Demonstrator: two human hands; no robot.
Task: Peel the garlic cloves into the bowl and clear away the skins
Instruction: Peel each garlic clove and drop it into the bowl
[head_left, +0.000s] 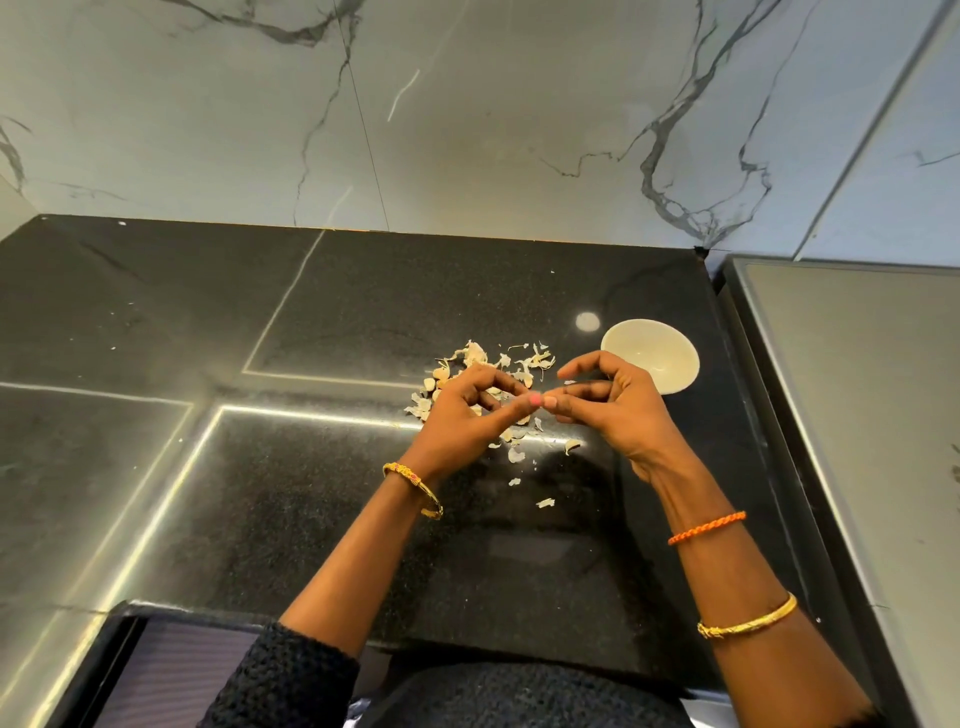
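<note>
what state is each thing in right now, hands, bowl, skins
left hand: fingers curled, tips meeting the right hand's over the counter
right hand: fingers curled, pinching at something too small to tell
bowl: upright on the counter, right of the hands
garlic skins: loose, scattered on the black counter

Pale papery garlic skins (498, 374) lie scattered on the counter just beside an upright white bowl (652, 361).
</note>
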